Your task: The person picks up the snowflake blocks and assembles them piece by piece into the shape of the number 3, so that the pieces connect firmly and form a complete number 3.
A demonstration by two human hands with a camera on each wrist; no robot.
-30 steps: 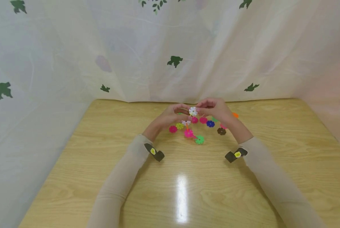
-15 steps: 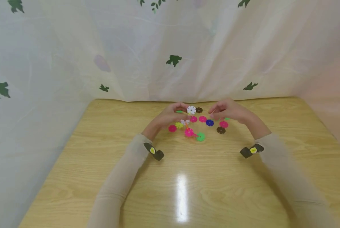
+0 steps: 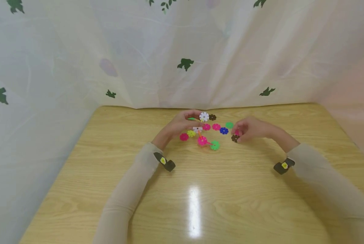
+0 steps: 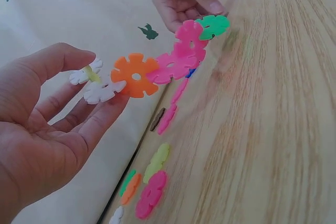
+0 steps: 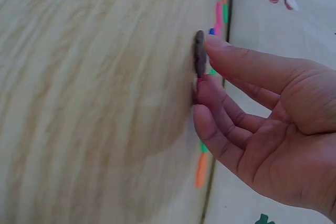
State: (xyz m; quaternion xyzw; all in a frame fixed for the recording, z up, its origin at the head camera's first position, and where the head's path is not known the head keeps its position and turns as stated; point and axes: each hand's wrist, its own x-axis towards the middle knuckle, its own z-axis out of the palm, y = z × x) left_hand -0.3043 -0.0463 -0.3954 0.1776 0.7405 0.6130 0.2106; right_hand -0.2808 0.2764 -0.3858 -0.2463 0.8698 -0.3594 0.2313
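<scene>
The chain of flower discs (image 4: 123,77) hangs in the air left of the scene's middle, running from two white discs (image 4: 105,93) with a yellow one (image 4: 93,74) at its far end, through orange and pink, to a green disc (image 3: 214,145) at its near right. The left hand (image 3: 180,124) pinches its white end between thumb and fingers, in much the same place as a second ago.

The change is in the right hand (image 3: 251,128): a second ago it is up at the white end, and now it is well apart to the right, over a brown disc (image 3: 235,138). Its fingers and thumb curl about that disc; whether they grip it I cannot tell. This suggests that work on the chain is paused while one hand deals with a loose piece, the other keeping the joined part steady.

Just beside the brown disc is a pink one (image 3: 237,132), partly hidden. Farther left lie a blue disc (image 3: 223,130) and a loose green one (image 3: 229,125). All this is on the far part of the wooden table (image 3: 169,203), before a pale curtain (image 3: 151,67).
</scene>
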